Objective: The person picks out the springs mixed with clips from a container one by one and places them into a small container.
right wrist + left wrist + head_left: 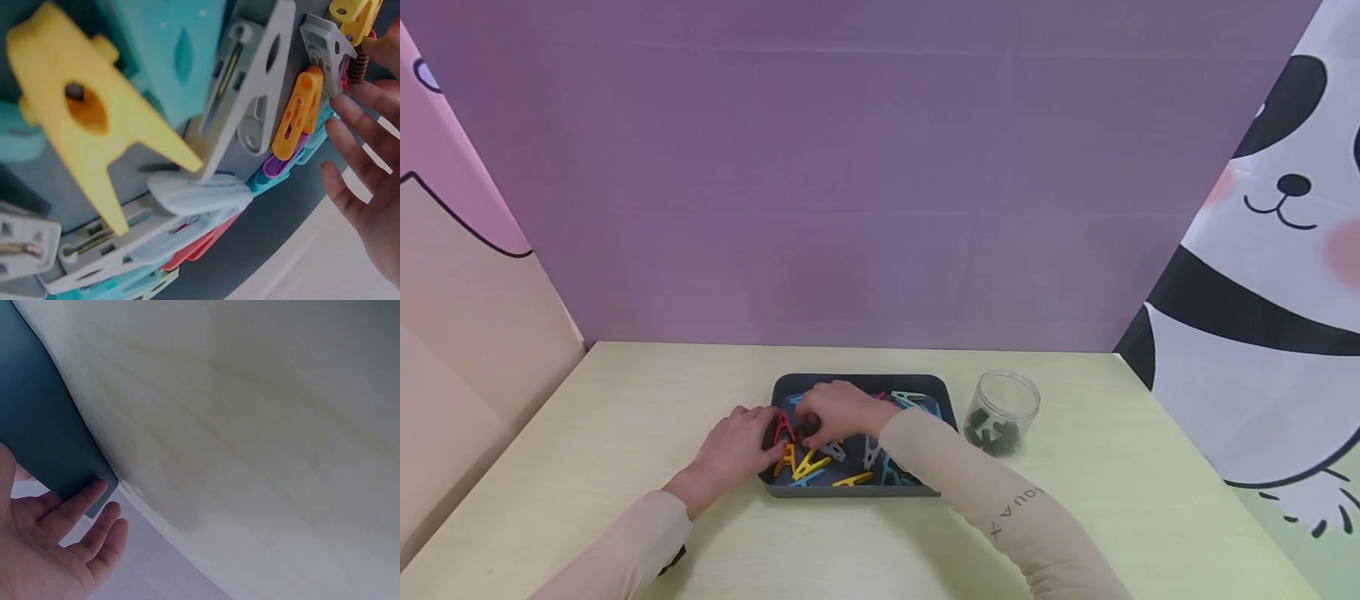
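Observation:
A dark grey tray (857, 492) on the table holds several clothespins in yellow, orange, red, grey and blue. At its left side my left hand (735, 450) holds the wall, with the thumb over the rim; in the left wrist view the fingers (78, 506) lie against the outer wall. My right hand (842, 414) reaches into the tray's left part. In the right wrist view its thumb and forefinger pinch a small dark ribbed piece (358, 65), close to a grey clothespin (322, 50) and an orange clothespin (299, 112). The piece's exact kind cannot be told.
Right of the tray stands a clear round jar (1002, 408), its top uncovered, with several dark small pieces in its bottom. A purple backdrop (850, 208) rises behind the table. The right forearm crosses over the tray's right front corner and hides part of it.

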### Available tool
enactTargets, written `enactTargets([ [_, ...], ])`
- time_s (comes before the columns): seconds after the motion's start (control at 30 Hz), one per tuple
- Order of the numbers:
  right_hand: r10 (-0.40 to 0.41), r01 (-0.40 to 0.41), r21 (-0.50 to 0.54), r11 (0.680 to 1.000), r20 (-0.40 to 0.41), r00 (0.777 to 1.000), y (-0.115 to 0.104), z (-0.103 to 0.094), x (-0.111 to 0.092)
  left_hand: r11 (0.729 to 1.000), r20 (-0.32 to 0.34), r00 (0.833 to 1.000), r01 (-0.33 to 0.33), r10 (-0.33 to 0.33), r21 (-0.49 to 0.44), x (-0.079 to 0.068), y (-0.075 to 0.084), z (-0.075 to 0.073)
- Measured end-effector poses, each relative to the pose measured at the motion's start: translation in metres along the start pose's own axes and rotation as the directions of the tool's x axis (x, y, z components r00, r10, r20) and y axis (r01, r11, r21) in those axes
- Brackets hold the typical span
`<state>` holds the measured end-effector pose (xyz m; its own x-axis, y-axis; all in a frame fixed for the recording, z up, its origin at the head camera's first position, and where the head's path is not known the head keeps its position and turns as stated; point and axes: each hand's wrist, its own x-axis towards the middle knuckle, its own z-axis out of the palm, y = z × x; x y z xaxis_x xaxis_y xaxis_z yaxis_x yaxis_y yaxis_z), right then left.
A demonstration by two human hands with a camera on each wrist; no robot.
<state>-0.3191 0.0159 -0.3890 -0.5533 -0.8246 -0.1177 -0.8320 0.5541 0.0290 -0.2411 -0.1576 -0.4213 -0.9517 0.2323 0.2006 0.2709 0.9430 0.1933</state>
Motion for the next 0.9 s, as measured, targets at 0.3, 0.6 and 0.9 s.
enactTargets([
  [0.3,-0.016,0.017,0.02,1.0,-0.041,0.999,0.007,-0.01,-0.009,1.0,0.003,1.0,0.006,-0.006,-0.006,0.0,0.0,0.0],
  [0.6,0.0,-0.004,-0.056,0.998,-0.071,0.998,0.013,-0.02,-0.026,1.0,0.023,0.999,0.024,-0.024,-0.007,0.001,0.001,-0.001],
  [0.9,0.033,-0.036,-0.043,0.998,-0.075,0.997,0.025,-0.024,-0.051,0.999,0.038,0.999,0.033,-0.033,-0.004,0.0,0.002,-0.001],
])
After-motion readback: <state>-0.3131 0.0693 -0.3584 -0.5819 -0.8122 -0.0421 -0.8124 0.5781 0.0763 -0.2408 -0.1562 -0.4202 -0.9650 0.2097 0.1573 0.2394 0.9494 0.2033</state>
